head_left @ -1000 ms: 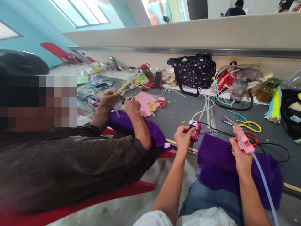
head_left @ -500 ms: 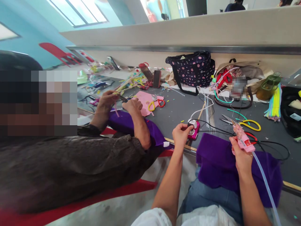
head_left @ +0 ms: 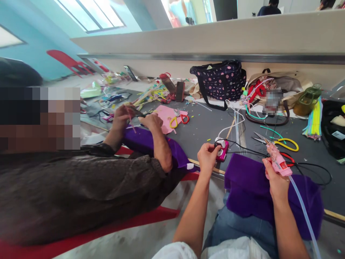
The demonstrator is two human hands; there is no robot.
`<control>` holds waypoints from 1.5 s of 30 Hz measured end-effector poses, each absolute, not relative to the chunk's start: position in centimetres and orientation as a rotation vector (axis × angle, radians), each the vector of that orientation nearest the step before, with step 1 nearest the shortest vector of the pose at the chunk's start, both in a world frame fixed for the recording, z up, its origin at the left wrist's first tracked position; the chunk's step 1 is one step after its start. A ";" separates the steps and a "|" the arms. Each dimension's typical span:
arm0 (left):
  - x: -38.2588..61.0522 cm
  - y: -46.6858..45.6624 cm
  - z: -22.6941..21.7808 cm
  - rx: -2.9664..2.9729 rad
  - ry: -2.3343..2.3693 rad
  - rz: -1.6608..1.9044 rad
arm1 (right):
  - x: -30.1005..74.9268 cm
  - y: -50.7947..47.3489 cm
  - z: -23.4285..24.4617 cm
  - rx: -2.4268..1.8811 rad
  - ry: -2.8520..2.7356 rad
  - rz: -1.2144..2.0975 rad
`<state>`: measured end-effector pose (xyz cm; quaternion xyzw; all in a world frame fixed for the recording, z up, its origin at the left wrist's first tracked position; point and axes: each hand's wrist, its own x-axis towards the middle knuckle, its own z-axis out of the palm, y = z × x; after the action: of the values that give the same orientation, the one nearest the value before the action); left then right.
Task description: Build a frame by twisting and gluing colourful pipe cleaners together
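My right hand (head_left: 275,178) is closed round a pink hot glue gun (head_left: 277,161), nozzle pointing away from me, with a clear glue stick (head_left: 304,212) trailing back from it. Below that hand lies a folded purple felt cloth (head_left: 248,187), draped over the table edge and my lap. My left hand (head_left: 207,157) is closed on a small magenta plug adapter (head_left: 222,150) on the grey table (head_left: 205,126); white and black cables run from it.
A person in a dark patterned shirt (head_left: 81,190) sits at my left on a red chair, handling thin strips over purple cloth. On the table lie yellow scissors (head_left: 285,143), pink paper (head_left: 167,115), a polka-dot bag (head_left: 219,81), a phone (head_left: 179,90) and craft scraps.
My left hand stays on the magenta adapter with small shifts. The neighbour's hands have drawn closer together. My right hand keeps the glue gun almost still.
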<state>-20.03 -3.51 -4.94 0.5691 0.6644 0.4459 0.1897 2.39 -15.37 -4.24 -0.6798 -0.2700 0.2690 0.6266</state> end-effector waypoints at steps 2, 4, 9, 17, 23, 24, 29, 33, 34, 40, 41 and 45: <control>-19.7 -3.6 -4.8 1.698 1.872 1.236 | 2.4 -15.4 -4.3 -1.561 -0.613 0.619; -19.5 -3.5 -4.6 1.769 1.876 1.192 | 2.4 -15.3 -4.4 -1.553 -0.622 0.622; -19.8 -3.3 -4.5 1.817 1.865 1.108 | 2.2 -15.2 -4.4 -1.514 -0.661 0.605; -20.1 -3.6 -5.4 1.961 1.847 1.043 | 2.1 -15.0 -3.7 -1.478 -0.684 0.593; -20.1 -3.2 -5.9 1.984 1.817 1.064 | 1.7 -15.0 -2.0 -1.423 -0.656 0.703; -20.2 -3.1 -6.0 1.963 1.803 1.069 | 1.6 -15.0 -1.6 -1.385 -0.635 0.744; -20.3 -3.8 -5.6 1.687 1.692 1.151 | 2.1 -15.3 0.4 -1.111 -0.582 0.905; -18.6 -7.5 -2.6 1.660 1.698 1.563 | 3.1 -15.6 1.4 -1.010 -0.606 0.907; -17.9 -8.6 -1.5 1.701 1.616 1.586 | 3.1 -15.6 1.6 -0.994 -0.618 0.907; -13.2 -12.7 4.4 2.113 0.832 1.130 | 2.0 -16.0 3.3 -0.832 -0.706 0.934; -12.6 -13.1 4.8 2.133 0.787 1.076 | 1.8 -16.2 3.4 -0.803 -0.726 0.934; -10.7 -14.2 5.1 2.139 0.735 1.004 | 1.4 -16.9 3.3 -0.842 -0.798 0.922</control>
<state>-10.74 -14.16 5.13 0.8167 0.2807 0.3834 0.3274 1.37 -16.88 3.32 -0.3837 -0.3635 0.4200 0.7378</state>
